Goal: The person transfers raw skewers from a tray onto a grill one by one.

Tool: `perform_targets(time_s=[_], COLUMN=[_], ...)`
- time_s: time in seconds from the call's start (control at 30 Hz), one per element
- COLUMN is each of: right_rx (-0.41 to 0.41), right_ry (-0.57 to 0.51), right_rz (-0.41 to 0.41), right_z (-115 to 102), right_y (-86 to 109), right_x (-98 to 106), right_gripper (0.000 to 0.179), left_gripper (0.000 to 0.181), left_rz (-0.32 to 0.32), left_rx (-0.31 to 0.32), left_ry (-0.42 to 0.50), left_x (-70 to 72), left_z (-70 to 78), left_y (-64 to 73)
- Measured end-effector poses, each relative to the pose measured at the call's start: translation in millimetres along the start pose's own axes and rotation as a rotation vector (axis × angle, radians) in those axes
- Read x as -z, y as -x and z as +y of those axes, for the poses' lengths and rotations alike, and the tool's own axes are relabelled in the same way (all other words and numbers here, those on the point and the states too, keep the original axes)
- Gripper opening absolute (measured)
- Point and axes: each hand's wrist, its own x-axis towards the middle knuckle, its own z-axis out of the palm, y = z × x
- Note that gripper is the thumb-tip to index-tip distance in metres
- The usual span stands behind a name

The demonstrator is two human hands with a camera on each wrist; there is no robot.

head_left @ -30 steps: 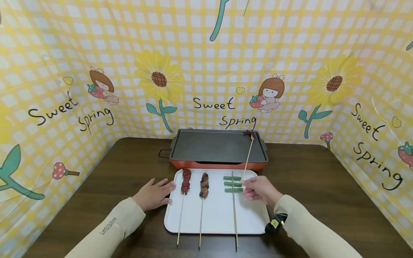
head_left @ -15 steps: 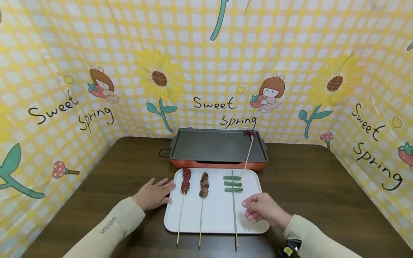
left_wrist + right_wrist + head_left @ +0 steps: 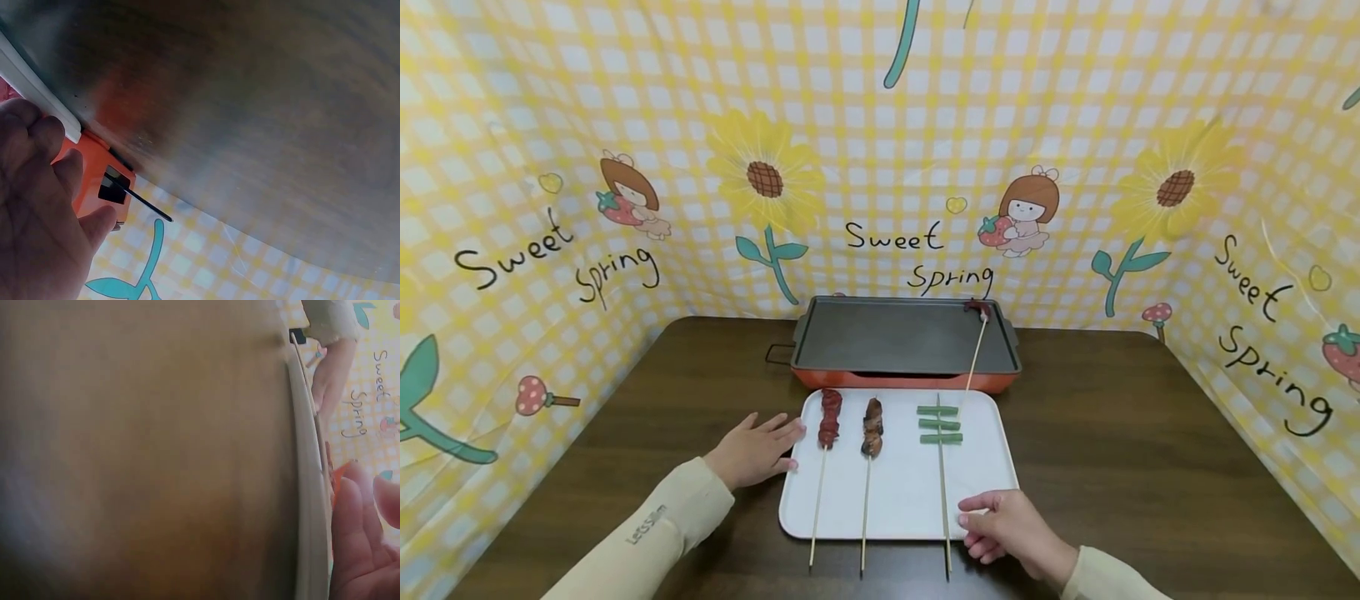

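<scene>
On the white tray [image 3: 904, 508] lie a red meat skewer [image 3: 830, 421], a browned meat skewer [image 3: 872, 429] and a skewer of green vegetable pieces [image 3: 940, 425]. Their sticks overhang the near rim. My left hand [image 3: 752, 452], fingers spread, touches the tray's left edge. Over the tray's near right corner is my right hand [image 3: 1011, 529], holding nothing; thumb and index fingertips are apart, just right of the green skewer's stick [image 3: 945, 508]. Another skewer has its dark red piece [image 3: 977, 310] at the grill plate's far right corner, its stick [image 3: 976, 354] slanting down to the tray.
Behind the tray stands an orange electric grill [image 3: 910, 380] with a flat dark plate [image 3: 895, 333] and a wire handle [image 3: 778, 354] at its left. All rests on a brown wooden table [image 3: 1120, 433], with a yellow checked cloth [image 3: 880, 150] hanging around it.
My right hand has let go of the skewer lying on the grill and drawn back toward me, down to the near end of the green skewer's stick. My left hand has stayed put.
</scene>
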Motion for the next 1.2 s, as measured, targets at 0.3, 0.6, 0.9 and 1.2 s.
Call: perform_targets(time_s=[0.3,0.6,0.9,1.2], right_rx=[-0.016,-0.067,-0.138,-0.115], right_ry=[0.023,0.013,0.001,0.0], right_rz=[-0.07,-0.124,-0.136,-0.132], right_z=[7.4,8.6,1.4,3.6], right_y=[5.4,2.8,-4.3,-4.9], right_x=[-11.2,-18.7,-19.6,-24.5], right_gripper=[0.041,0.039,0.017,0.008], left_gripper=[0.058,0.059,0.057,0.058], left_rz=[-0.016,0.012,-0.015,-0.04], left_rx=[0.011,-0.029,0.01,0.026], left_ry=[-0.002,0.029,-0.013,0.014], left_x=[-2.9,-4.8,-0.3,2.3], left_z=[-0.7,-6.9,1.6,3.5], left_y=[2.5,1.9,1.4,0.0])
